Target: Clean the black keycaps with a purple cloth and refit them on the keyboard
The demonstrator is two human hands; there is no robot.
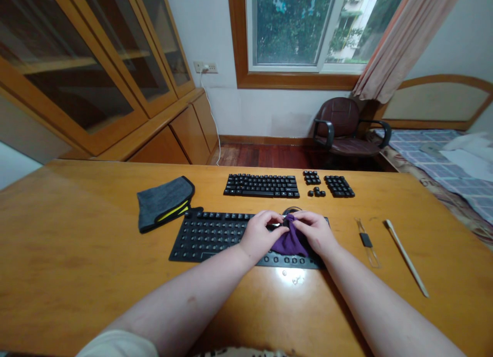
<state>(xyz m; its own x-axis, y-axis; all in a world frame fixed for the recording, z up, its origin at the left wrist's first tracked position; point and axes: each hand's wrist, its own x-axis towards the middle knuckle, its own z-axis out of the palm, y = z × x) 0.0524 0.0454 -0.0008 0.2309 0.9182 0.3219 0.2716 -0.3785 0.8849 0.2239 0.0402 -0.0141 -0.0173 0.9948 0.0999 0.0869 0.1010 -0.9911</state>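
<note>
Pale sleeve point(119, 344) nearest, left forearm angling forward-right. Right hand point(314, 232) pinches purple cloth point(290, 242); left hand point(262, 233) fingertips at its bunched top, can't tell what they grip. Cloth above keyboard base's point(219, 236) right part, flaring toward person. Base lies on desk point(96, 285), long axis left-right.

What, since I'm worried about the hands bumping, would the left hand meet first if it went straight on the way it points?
The left hand would probably meet the purple cloth first, then the right hand just beyond; exact depth is unclear.
</note>
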